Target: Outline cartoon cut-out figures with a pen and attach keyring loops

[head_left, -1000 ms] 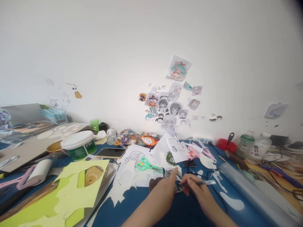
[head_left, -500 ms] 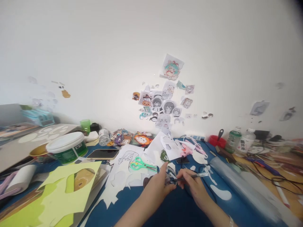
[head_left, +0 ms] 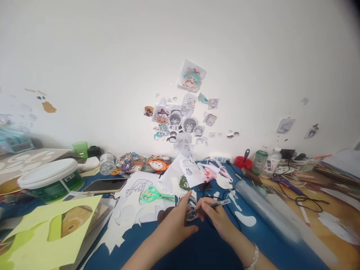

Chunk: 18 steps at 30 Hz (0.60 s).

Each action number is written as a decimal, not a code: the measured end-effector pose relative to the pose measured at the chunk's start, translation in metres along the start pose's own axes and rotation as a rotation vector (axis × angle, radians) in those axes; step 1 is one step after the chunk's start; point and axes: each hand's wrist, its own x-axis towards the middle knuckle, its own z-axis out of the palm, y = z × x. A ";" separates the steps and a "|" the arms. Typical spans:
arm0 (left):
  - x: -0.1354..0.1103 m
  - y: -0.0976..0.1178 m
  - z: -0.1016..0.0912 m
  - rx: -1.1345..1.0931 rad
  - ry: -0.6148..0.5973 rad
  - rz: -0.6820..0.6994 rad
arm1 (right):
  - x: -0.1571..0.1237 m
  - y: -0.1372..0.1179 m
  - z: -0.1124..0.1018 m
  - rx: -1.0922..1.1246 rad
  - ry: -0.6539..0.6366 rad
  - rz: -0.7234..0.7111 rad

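Behind a crowded blue worktop (head_left: 209, 251), plain white wall (head_left: 112, 56) with a cluster of stuck-up drawings (head_left: 189, 124). Low in the middle, right hand (head_left: 215, 215) closed around a slim pen-like tool (head_left: 222, 204), working end pointing left toward a small grey-and-white piece (head_left: 192, 201); opposite, left hand (head_left: 176, 219) with thumb and index finger spread apart around the near side of that piece, other fingers hidden (cannot tell whether pinning or merely resting). By the look of things, at the stage of close detail work, tip too small to tell nib from blade. Probably calls for a steadied piece and short, controlled strokes clear of the left thumb. To the left, green scissors (head_left: 159, 196) on white paper (head_left: 128, 202), then a cut yellow sheet (head_left: 59, 245) with ragged edges; to the right, a curved white scrap (head_left: 245, 219) and a long clear roll (head_left: 267, 210), likely limiting sideways sweep. Most open room in the bare blue stretch between the forearms.
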 end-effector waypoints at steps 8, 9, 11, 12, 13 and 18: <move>0.001 0.005 -0.005 -0.239 0.037 -0.003 | 0.000 -0.009 0.000 -0.069 -0.074 0.026; 0.001 0.006 -0.006 -0.257 0.054 -0.021 | -0.001 -0.010 0.000 -0.105 -0.088 0.033; 0.001 0.006 -0.007 -0.303 0.079 -0.049 | -0.002 -0.010 0.002 -0.120 -0.102 0.069; 0.002 0.006 -0.007 -0.335 0.087 -0.058 | -0.002 -0.009 0.003 -0.091 -0.111 0.096; 0.003 0.006 -0.006 -0.375 0.093 -0.065 | -0.002 -0.008 0.005 -0.050 -0.128 0.125; 0.013 0.009 0.000 -0.618 0.109 -0.111 | -0.003 0.001 0.010 0.073 -0.219 0.151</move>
